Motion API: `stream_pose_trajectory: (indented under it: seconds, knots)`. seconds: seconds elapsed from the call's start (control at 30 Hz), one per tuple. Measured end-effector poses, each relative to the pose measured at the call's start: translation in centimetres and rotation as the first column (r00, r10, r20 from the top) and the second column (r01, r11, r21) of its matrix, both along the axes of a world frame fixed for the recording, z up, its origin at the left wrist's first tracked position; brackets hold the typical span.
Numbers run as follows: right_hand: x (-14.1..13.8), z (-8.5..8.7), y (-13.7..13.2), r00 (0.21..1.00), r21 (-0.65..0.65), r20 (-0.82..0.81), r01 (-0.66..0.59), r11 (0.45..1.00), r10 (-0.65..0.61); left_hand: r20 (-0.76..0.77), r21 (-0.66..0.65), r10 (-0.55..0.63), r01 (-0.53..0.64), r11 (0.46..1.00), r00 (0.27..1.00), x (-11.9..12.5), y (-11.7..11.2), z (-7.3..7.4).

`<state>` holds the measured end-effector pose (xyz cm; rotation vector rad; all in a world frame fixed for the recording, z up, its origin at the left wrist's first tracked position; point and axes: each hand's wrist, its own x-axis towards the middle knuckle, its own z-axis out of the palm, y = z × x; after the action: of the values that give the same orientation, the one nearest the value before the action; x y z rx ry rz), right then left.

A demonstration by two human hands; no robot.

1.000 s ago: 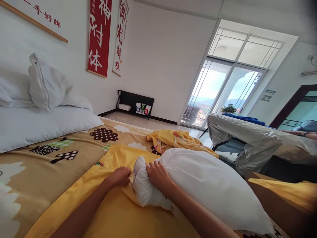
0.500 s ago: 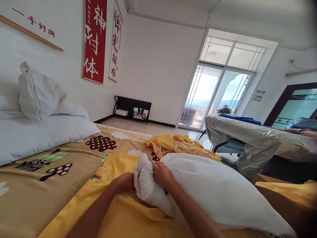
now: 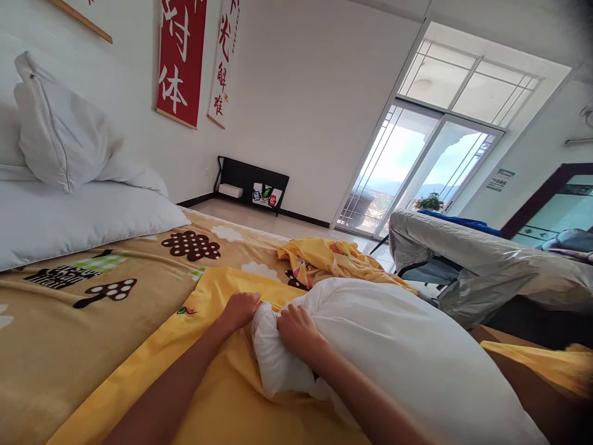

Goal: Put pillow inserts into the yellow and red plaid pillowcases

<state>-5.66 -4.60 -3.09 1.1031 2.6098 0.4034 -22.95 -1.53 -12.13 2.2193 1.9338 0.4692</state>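
A plump white pillow lies across a yellow cloth, which looks like a pillowcase with a small fruit print. My right hand is closed on the bunched near-left end of the pillow, its fingers sunk in the fabric. Just left of it, my left hand pinches the yellow cloth beside the pillow's corner. Its fingertips are partly hidden, and they sit very close to the white fabric. The cloth's fold runs around the pillow end between both hands.
Under everything spreads a tan patterned blanket. White pillows rest against the wall at left. A crumpled yellow printed cloth lies beyond the held pillow. At right stands a plastic-covered table, with a cardboard box nearer me.
My left hand has risen from low beside the pillow's corner to its upper edge, lifting yellow cloth. My right hand keeps its grip, shifted slightly left. The view has tilted down.
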Motion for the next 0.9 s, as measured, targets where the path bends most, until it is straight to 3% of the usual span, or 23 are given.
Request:
stream_pose_trajectory:
  seconds: [0.23,0.37,0.5,0.6,0.7,0.8,0.9]
  knots:
    - [-4.7,-2.6,0.5,1.0,-0.056,0.029,-0.007,0.998,0.008,0.056,0.059,0.135,-0.139,0.989,0.989,-0.4,0.8,0.7]
    - [-4.5,-3.1,-1.0,1.0,-0.069,-0.004,-0.03,0.997,0.03,0.076,0.125,0.096,-0.105,0.986,0.992,0.7,0.1,2.4]
    - [-3.5,-2.5,0.4,0.993,-0.033,-0.035,0.107,0.994,-0.109,0.096,0.105,0.057,-0.067,0.992,0.994,1.3,-0.3,3.3]
    - [-3.5,-1.9,2.7,0.978,-0.023,-0.033,0.204,0.979,-0.205,0.128,0.088,0.038,-0.049,0.995,0.991,1.0,-0.2,3.0]
    - [-4.2,-1.2,3.6,0.974,0.009,-0.042,0.222,0.975,-0.222,0.149,0.087,0.025,-0.038,0.995,0.989,0.6,-0.1,2.4]
    - [-4.3,-0.9,2.1,0.985,0.086,-0.084,0.161,0.983,-0.154,0.164,0.078,0.019,-0.033,0.996,0.986,0.4,-0.2,1.5]
    - [-3.0,-1.7,-1.4,0.99,0.161,-0.139,0.037,0.986,-0.015,0.182,0.061,0.048,-0.059,0.996,0.982,0.1,-0.1,0.5]
